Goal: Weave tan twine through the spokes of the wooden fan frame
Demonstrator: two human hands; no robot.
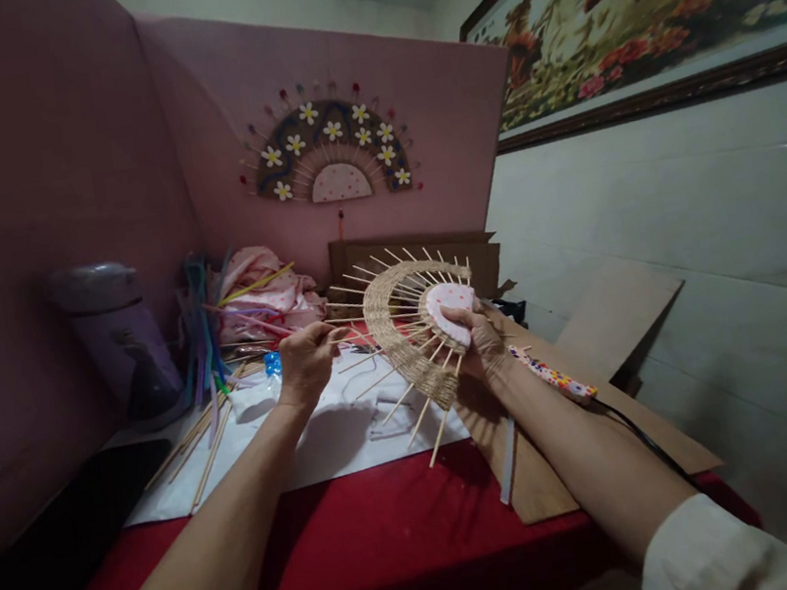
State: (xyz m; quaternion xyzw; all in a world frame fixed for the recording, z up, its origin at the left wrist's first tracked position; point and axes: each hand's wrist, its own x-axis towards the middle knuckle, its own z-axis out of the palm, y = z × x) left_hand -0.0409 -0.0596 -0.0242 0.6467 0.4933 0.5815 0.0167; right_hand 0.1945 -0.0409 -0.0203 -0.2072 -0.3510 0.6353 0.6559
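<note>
A half-round fan (387,321) of woven straw-coloured cord on thin wooden sticks is held up over the table, turned on its side. Its hub is a pink dotted half-disc (449,311). My right hand (480,339) grips that hub, thumb on the front face and fingers behind it, hidden. Left of the fan's outer edge, my left hand (308,355) is closed in a pinch. A thin strand of cord (351,333) runs from its fingertips toward the weave. The stick ends fan out past the woven band.
White paper (330,462) covers part of the red tablecloth (373,554). Loose sticks (210,455), pipe cleaners (201,334) and a tumbler (121,345) are at left. Cardboard (538,471) and a patterned glue-gun-like tool (551,375) lie right. A decorated fan (335,151) hangs behind.
</note>
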